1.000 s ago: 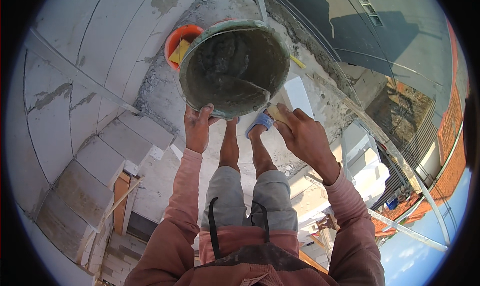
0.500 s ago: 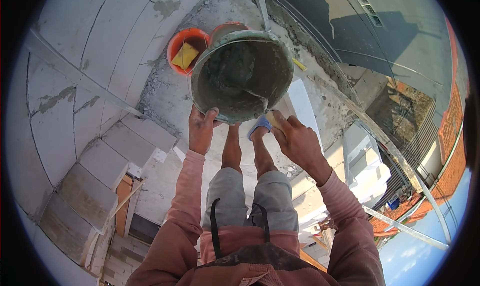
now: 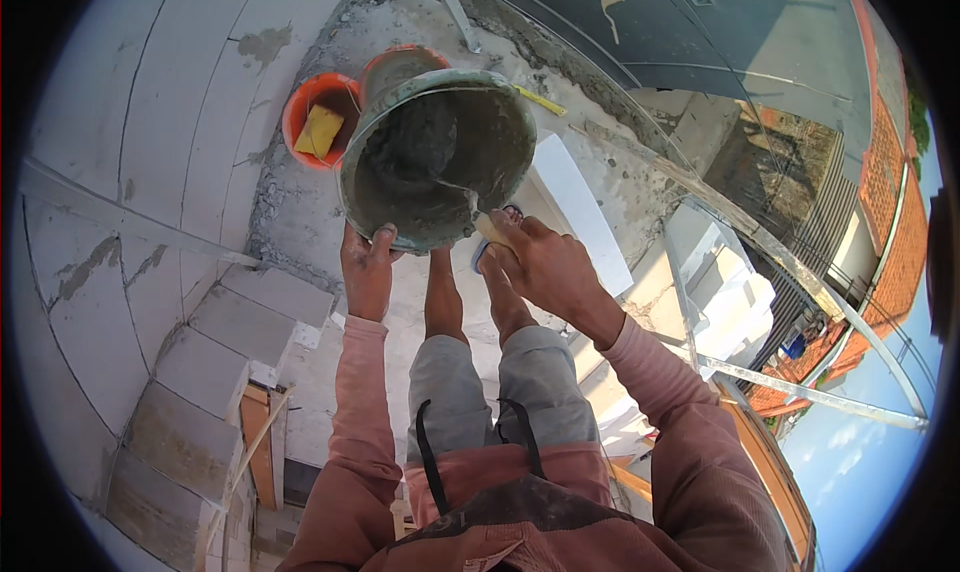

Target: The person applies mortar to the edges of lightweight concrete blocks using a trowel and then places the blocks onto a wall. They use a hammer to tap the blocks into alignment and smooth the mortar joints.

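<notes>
A wide, dark bucket (image 3: 505,167) is tilted with its mouth toward me, and wet grey mortar (image 3: 410,137) clings inside it. My left hand (image 3: 369,275) grips its near rim at the left, thumb over the edge and fingers underneath. In my right hand (image 3: 560,270) is a trowel (image 3: 486,228), its pale handle in closed fingers. The trowel's metal neck crosses the rim into the bucket; its blade is largely hidden in the mortar.
An orange bucket (image 3: 292,122) holding a yellow sponge (image 3: 319,130) stands beyond at the left, beside another orange bucket (image 3: 420,54). Pale block walls (image 3: 160,122) rise at left above stepped blocks (image 3: 185,422). White blocks (image 3: 580,207) and a long beam (image 3: 745,227) lie at right.
My view has turned, so the bucket, my hands and the surroundings sit farther left in the picture. Both grips look the same, and the trowel stays inside the bucket.
</notes>
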A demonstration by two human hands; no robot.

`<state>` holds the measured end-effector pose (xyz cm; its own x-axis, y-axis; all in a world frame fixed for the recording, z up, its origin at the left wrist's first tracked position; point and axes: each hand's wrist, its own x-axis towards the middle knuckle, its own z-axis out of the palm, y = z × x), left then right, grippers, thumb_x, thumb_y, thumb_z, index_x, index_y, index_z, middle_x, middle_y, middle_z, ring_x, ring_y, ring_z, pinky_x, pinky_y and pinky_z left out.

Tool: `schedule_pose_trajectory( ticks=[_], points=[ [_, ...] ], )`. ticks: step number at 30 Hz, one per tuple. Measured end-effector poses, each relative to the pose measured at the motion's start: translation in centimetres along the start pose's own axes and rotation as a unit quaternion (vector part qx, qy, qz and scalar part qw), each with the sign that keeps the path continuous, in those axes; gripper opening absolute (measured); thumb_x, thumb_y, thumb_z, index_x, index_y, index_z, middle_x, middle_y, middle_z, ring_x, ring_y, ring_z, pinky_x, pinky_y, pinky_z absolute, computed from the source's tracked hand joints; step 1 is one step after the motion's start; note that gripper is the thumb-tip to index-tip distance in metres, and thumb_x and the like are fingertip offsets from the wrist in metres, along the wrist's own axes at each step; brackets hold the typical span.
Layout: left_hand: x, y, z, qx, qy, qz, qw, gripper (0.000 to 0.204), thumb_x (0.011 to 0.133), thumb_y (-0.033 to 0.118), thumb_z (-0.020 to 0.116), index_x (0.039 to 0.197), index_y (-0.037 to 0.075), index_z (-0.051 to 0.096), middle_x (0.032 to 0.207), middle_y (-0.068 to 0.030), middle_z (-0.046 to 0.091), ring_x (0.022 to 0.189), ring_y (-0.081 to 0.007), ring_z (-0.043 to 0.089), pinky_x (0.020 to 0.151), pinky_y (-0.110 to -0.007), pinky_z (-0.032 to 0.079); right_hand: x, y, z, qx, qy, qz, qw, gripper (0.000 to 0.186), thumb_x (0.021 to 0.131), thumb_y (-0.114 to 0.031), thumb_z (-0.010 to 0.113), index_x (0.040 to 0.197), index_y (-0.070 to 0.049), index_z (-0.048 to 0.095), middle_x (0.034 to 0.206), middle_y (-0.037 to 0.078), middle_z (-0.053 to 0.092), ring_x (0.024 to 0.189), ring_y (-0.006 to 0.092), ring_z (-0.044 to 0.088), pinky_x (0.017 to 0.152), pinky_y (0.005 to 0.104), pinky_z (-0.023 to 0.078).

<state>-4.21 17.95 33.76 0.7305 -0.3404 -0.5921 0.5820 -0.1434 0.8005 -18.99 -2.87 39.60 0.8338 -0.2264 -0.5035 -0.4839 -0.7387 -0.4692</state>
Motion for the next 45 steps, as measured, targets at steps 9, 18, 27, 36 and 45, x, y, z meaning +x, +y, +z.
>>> schedule_pose_trajectory(
  ticks=[9, 18, 27, 36, 45],
  points=[
    [-0.1, -0.7, -0.5, -0.019, 0.037, -0.072, 0.997, 0.051, 0.094, 0.011, 0.064, 0.143, 0.011, 0.051, 0.127, -0.0073, 0.064, 0.108, -0.0193, 0.070, 0.083, -0.036, 0.066, -0.5, 0.7, 1.7, 0.014, 0.085, 0.065, 0.994, 0.055, 0.105, -0.038, 0.056, 0.151, -0.008, 0.049, 0.100, 0.018, 0.067, 0.073, 0.0382, 0.072, 0.063, 0.0479, 0.060],
    [-1.0, -1.0, -1.2, -0.022, 0.030, -0.103, 0.994, 0.047, 0.094, 0.011, 0.066, 0.138, 0.010, 0.051, 0.120, -0.0084, 0.067, 0.101, -0.0215, 0.073, 0.084, -0.039, 0.065, -1.8, 0.8, -0.1, 0.067, 0.032, 0.051, 0.996, 0.048, 0.103, -0.037, 0.058, 0.145, -0.011, 0.057, 0.102, 0.017, 0.069, 0.084, 0.0390, 0.073, 0.072, 0.0536, 0.059],
    [-1.1, 0.0, 0.6, -0.053, -0.013, -0.107, 0.993, 0.047, 0.096, 0.009, 0.062, 0.140, 0.003, 0.049, 0.125, -0.0116, 0.065, 0.108, -0.0208, 0.070, 0.091, -0.040, 0.065, -2.5, -0.1, 3.6, 0.089, 0.055, 0.025, 0.994, 0.048, 0.103, -0.035, 0.061, 0.146, -0.016, 0.058, 0.098, 0.018, 0.069, 0.074, 0.0409, 0.071, 0.066, 0.0500, 0.059],
    [-0.6, -0.4, 0.4, 0.004, -0.014, -0.055, 0.998, 0.046, 0.096, 0.010, 0.062, 0.140, 0.004, 0.050, 0.124, -0.0110, 0.066, 0.105, -0.0212, 0.072, 0.088, -0.039, 0.066, 2.0, -2.0, -4.3, 0.005, 0.150, 0.053, 0.987, 0.047, 0.099, -0.030, 0.069, 0.141, -0.010, 0.063, 0.090, 0.011, 0.065, 0.070, 0.0349, 0.069, 0.058, 0.0454, 0.055],
    [1.4, 2.8, -0.7, 0.037, -0.046, 0.015, 0.998, 0.054, 0.099, 0.003, 0.057, 0.150, -0.002, 0.041, 0.140, -0.0162, 0.058, 0.120, -0.0228, 0.064, 0.094, -0.038, 0.063, -0.2, -2.2, -1.2, -0.081, 0.057, -0.044, 0.994, 0.057, 0.094, -0.029, 0.072, 0.147, -0.013, 0.056, 0.098, 0.009, 0.063, 0.064, 0.0300, 0.069, 0.055, 0.0424, 0.056]
  ],
)
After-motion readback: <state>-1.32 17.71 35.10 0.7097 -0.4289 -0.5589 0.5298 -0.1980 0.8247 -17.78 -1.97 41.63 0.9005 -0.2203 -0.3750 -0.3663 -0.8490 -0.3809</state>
